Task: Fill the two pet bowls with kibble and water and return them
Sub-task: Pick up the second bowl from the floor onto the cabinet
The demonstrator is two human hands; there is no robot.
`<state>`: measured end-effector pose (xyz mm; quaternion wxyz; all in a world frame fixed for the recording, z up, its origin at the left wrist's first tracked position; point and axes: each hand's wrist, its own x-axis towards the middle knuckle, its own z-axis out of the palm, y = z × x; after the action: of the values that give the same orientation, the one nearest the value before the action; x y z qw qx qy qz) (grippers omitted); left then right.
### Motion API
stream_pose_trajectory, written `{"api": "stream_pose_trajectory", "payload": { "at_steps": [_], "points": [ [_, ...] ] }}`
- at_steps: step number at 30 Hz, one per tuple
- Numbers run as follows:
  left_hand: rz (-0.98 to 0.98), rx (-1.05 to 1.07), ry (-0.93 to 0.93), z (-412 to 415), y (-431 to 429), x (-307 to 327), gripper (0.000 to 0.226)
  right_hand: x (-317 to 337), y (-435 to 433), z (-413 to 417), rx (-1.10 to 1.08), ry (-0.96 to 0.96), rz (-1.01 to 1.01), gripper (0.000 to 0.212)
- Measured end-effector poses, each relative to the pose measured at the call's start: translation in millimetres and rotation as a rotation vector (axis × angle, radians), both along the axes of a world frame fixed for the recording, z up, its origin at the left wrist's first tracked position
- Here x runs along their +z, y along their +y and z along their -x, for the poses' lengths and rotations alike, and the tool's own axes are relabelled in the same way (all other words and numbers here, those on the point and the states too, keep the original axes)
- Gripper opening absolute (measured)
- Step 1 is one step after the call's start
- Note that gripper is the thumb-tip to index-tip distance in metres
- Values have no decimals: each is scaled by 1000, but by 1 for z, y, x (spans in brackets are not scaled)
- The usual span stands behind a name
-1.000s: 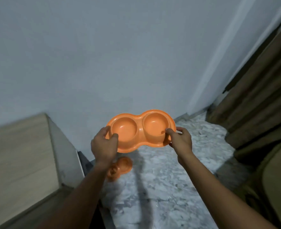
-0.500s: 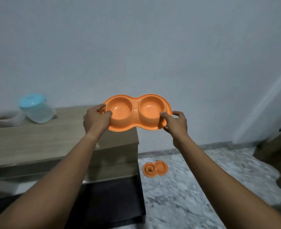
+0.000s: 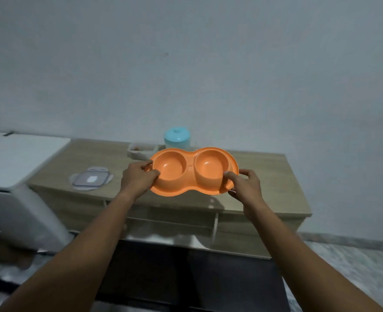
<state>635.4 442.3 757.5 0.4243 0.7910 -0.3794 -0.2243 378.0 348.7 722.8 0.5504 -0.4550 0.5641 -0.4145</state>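
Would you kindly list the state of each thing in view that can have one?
Orange double bowl: held above the cabinet, both wells empty.
Left hand: gripping the bowl's left end.
Right hand: gripping its right end.
Teal-lidded jar: lid on.
Clear box: open.
Flat lid: lying loose.

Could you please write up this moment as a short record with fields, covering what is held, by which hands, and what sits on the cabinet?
held item: orange double bowl, both wells empty
left hand: grips the bowl's left end
right hand: grips the bowl's right end
bowl position: raised in the air in front of the wooden cabinet, roughly level
on cabinet, back: container with blue lid; open box beside it, contents unclear
on cabinet, left: flat clear lid
far left: white appliance
task state: nothing filled yet
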Motion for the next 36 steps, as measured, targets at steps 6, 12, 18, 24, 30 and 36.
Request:
{"api": "stream_pose_trajectory", "payload": {
  "at_steps": [6,12,18,24,30,36],
  "points": [
    [-52,-18,-5,-109,10,-20,56,-26,12,-111,6,38,-70,59],
    [-121,-59,4,-167,-20,-60,59,-62,-20,-170,5,124,-121,64],
    [-256,-140,64,-191,-58,-103,77,-107,-57,-203,-16,225,-215,67],
    [-315,-266,47,-219,-84,-149,100,-129,-90,-218,-8,329,-233,54],
    [-266,-341,-62,-239,-99,-162,104,-136,-96,-232,20,436,-210,33],
    [-218,-472,-333,-266,-108,-171,95,-123,-97,-262,5,656,-37,61]
  ]
}}
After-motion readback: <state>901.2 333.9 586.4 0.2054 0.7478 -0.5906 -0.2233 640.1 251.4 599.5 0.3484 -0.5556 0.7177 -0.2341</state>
